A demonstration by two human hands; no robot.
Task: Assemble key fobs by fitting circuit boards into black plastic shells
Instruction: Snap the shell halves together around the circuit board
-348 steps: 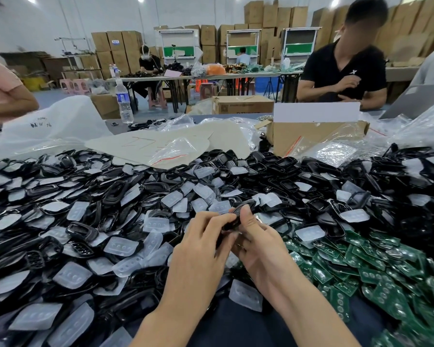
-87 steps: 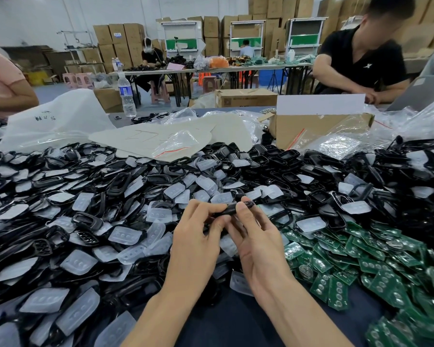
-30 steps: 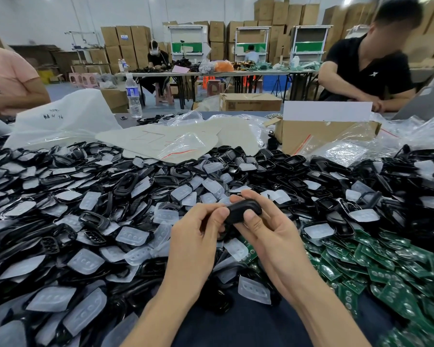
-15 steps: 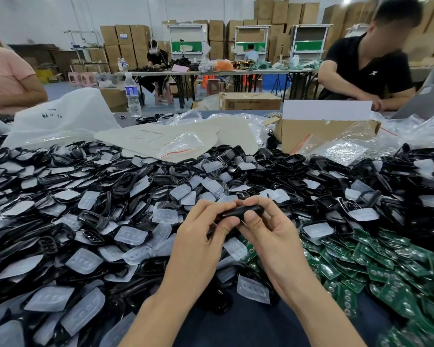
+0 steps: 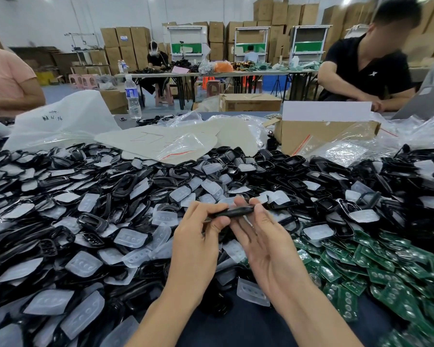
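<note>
The left hand (image 5: 196, 236) and right hand (image 5: 266, 246) pinch one seemingly closed fob (image 5: 236, 211); shells (image 5: 93, 221) left of it, boards (image 5: 386, 266) right of it, lie heaped unassembled.

- Key fob (image 5: 233, 212): black, seen edge-on as a slim dark bar. It lies roughly level, raised above the heap. Its left end is pinched in the left hand (image 5: 196, 244). Its right end sits between the thumb and fingertips of the right hand (image 5: 266, 244).
- Black shells (image 5: 92, 222): a loose heap of open frames and halves, glossy, jumbled at all angles. They cover the left, middle and far right of the counter (image 5: 236, 326).
- Circuit boards (image 5: 386, 266): small and green, with round contacts showing. They overlap in a pile at the near right, just beside the shells.
</note>
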